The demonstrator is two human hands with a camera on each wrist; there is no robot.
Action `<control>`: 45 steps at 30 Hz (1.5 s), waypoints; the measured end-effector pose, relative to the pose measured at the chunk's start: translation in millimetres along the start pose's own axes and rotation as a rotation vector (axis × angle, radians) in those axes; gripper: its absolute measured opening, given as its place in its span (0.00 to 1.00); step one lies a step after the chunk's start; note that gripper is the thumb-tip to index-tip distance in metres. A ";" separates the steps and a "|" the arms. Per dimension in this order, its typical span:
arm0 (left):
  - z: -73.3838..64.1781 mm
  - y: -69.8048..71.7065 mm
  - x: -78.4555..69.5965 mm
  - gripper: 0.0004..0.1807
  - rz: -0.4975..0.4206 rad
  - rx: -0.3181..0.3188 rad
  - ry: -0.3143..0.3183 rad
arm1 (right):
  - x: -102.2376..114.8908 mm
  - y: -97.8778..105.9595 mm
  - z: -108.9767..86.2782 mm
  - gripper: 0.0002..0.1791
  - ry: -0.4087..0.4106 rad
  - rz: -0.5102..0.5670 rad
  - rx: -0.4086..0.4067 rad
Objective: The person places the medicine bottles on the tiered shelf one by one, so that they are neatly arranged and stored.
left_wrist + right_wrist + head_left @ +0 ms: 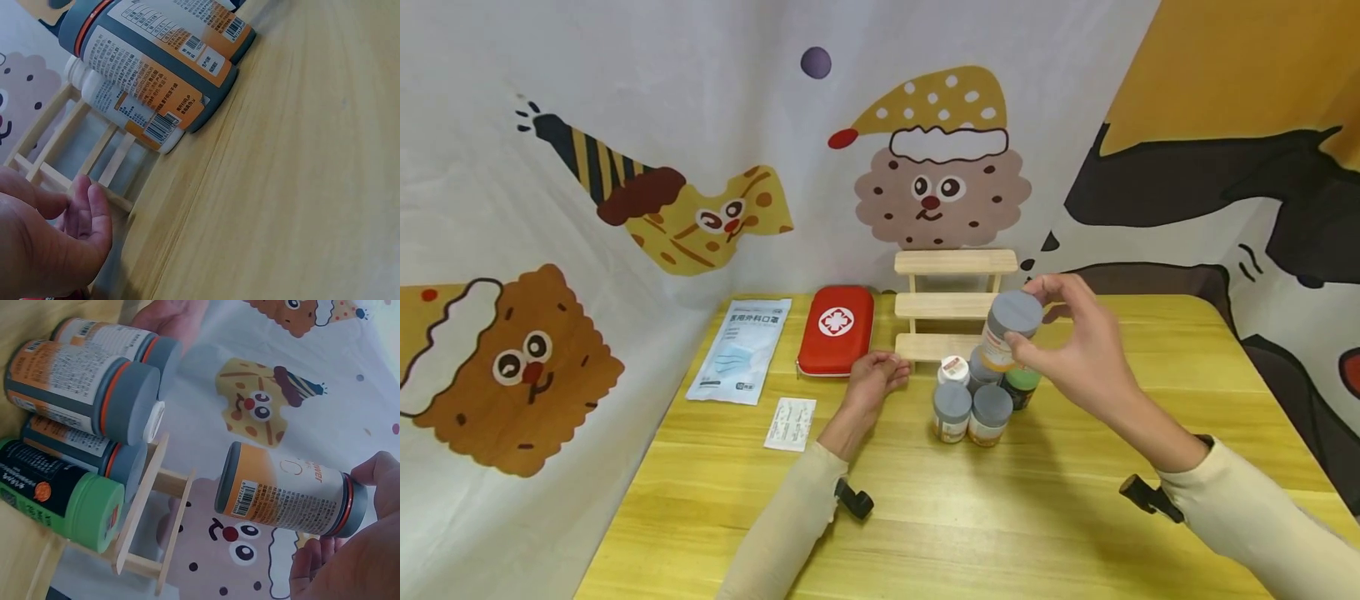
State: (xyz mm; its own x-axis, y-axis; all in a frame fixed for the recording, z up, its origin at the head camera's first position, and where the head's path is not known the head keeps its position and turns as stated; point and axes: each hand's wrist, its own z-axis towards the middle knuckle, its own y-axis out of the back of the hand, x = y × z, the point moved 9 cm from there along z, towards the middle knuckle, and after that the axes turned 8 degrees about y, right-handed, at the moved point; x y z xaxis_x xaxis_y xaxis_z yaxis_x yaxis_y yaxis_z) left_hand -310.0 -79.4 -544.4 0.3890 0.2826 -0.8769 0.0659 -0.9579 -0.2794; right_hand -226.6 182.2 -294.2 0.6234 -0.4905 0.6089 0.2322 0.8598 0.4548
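Observation:
My right hand (1086,358) grips a grey-lidded jar (1011,321) by its lid, between thumb and fingers. Its label is white and orange, and in the right wrist view the jar (281,490) hangs clear of the others. Below it, several containers stand close together: grey-lidded jars (951,408), a small white-capped bottle (954,371) and a green-lidded jar (1022,383). Behind them is a three-tier wooden rack (940,305). Beside the rack's lower left end is my left hand (867,387), fingers loosely bent and holding nothing visible. Whether its fingertips touch the rack is unclear.
Left of the rack lies a red zip case (842,350) with a white cross emblem. Farther left are a blue-white mask packet (739,350) and a small white packet (790,423). A printed cloth (820,208) hangs behind the wooden table (925,525).

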 end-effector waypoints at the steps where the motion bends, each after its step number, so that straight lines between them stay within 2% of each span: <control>1: 0.2 -0.1 0.1 0.08 0.000 0.001 -0.001 | -1.7 -2.2 2.5 0.27 -0.007 0.001 0.003; 8: 2.8 0.8 2.3 0.06 -0.005 -0.002 0.007 | -15.7 -19.6 20.4 0.26 -0.063 -0.015 0.032; 19: 0.9 -0.3 2.5 0.06 -0.002 0.014 -0.001 | -22.9 -45.1 43.0 0.26 -0.068 -0.012 0.072; 28: -0.5 0.0 1.3 0.06 -0.011 0.013 -0.001 | -27.0 -62.7 69.0 0.26 -0.083 -0.010 0.076; 34: -1.5 2.2 -0.1 0.07 -0.001 -0.001 -0.016 | -33.6 -74.0 87.0 0.26 -0.107 -0.006 0.058; 45: -0.4 -0.3 0.7 0.07 -0.001 0.000 -0.014 | -45.2 -82.7 107.2 0.27 -0.158 0.037 -0.035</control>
State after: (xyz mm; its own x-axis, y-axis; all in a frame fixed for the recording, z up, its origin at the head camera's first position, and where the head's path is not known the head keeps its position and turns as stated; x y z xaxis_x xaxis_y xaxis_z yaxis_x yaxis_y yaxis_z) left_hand -309.3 -79.0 -544.8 0.3760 0.2845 -0.8818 0.0668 -0.9576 -0.2804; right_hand -354.0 118.1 -289.7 0.5071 -0.4724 0.7209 0.2390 0.8807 0.4090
